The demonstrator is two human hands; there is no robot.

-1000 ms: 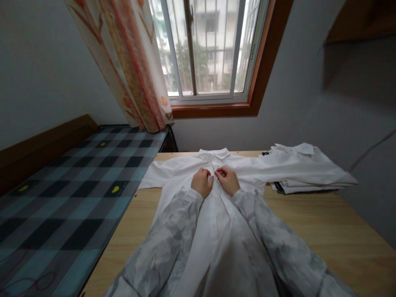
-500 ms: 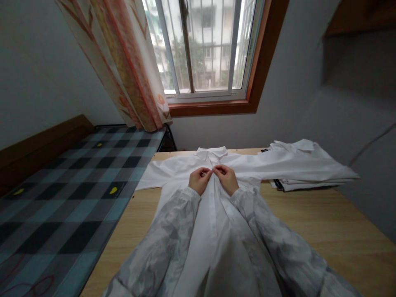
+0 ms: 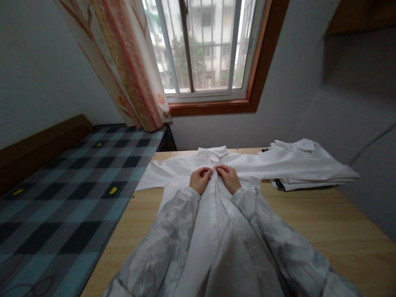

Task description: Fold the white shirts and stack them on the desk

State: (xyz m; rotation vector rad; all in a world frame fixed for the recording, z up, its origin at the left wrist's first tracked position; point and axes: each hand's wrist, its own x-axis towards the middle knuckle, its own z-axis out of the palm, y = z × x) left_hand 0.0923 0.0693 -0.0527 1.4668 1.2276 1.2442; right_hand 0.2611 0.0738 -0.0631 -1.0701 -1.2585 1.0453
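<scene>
A white long-sleeved shirt (image 3: 206,222) lies spread front side up, its collar (image 3: 213,152) toward the window and its sleeves stretched out to both sides. On the button strip below the collar, my left hand (image 3: 199,180) pinches the cloth from the left. From the right, my right hand (image 3: 228,178) pinches the same front edge, a small gap between the two sets of fingertips. Whether a button sits between the fingers is too small to make out. The shirt's lower part runs toward me between my forearms.
Beneath the shirt is a wooden table (image 3: 312,222). A stack of folded white shirts (image 3: 297,146) lies at its right back, under the right sleeve. On the left stands a bed with a checked cover (image 3: 80,198). A curtain (image 3: 130,74) hangs beside the window (image 3: 210,49).
My right hand has shifted slightly to the right, so the fingertips are a little farther apart. The left hand has barely moved, and the shirt lies as before.
</scene>
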